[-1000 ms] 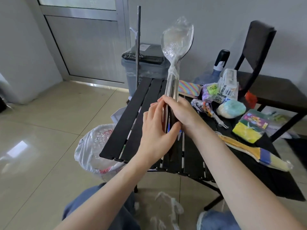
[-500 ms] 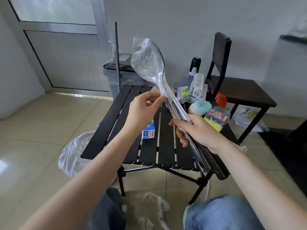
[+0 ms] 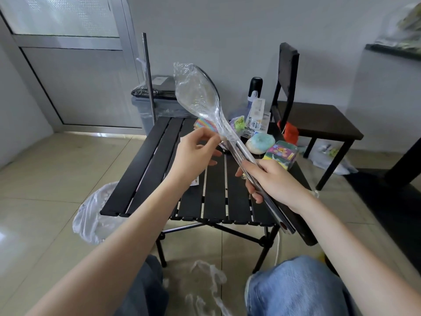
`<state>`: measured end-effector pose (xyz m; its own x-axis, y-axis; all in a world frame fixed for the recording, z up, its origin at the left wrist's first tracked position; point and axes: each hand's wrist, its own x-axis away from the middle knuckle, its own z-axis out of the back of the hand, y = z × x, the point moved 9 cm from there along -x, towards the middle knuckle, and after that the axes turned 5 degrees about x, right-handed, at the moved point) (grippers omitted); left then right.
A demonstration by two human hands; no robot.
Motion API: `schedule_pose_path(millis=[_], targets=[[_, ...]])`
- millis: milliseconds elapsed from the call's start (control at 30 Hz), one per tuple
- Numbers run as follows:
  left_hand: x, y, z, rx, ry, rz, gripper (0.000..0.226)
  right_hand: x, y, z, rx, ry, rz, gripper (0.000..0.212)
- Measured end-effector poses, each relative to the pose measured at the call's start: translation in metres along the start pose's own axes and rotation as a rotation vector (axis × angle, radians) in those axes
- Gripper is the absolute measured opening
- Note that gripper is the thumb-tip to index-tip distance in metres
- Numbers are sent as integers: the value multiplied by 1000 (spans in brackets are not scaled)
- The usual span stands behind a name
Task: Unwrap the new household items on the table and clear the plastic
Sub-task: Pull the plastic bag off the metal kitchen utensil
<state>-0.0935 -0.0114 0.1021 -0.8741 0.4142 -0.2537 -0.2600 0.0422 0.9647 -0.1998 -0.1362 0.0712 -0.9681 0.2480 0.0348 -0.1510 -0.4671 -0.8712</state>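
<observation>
Likely stiff and light, the wrapped ladle (image 3: 206, 110) slants up between the hands (film looks slippery), right hand (image 3: 272, 182) clenched on its handle, left hand (image 3: 193, 153) pinching plastic wrap (image 3: 193, 87) at the neck.

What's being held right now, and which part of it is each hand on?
Plastic-wrapped metal spoons: the right hand grips the handles mid-length; the left hand pinches the plastic at the neck below the bowl.
</observation>
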Motion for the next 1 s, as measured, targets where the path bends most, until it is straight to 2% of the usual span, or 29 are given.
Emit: schedule_pose_path(millis=[133, 233, 400, 600, 800, 1000], targets=[[-8, 0, 10, 104, 50, 50, 11, 2, 4, -1, -56, -25, -10, 38], [-14, 2, 14, 75, 69, 76, 30, 2, 7, -2, -31, -51, -7, 40], [-22, 21, 32, -14, 262, -15, 29, 1, 5, -3, 84, -21, 27, 38], [-26, 22, 32, 24, 240, -50, 19, 1, 7, 1, 98, 5, 14, 38], [-25, 15, 38, 118, 266, -36, 21, 4, 10, 4, 113, 7, 0, 36], [-26, 16, 35, 64, 248, -32, 8, 5, 11, 3, 133, 8, 7, 36]])
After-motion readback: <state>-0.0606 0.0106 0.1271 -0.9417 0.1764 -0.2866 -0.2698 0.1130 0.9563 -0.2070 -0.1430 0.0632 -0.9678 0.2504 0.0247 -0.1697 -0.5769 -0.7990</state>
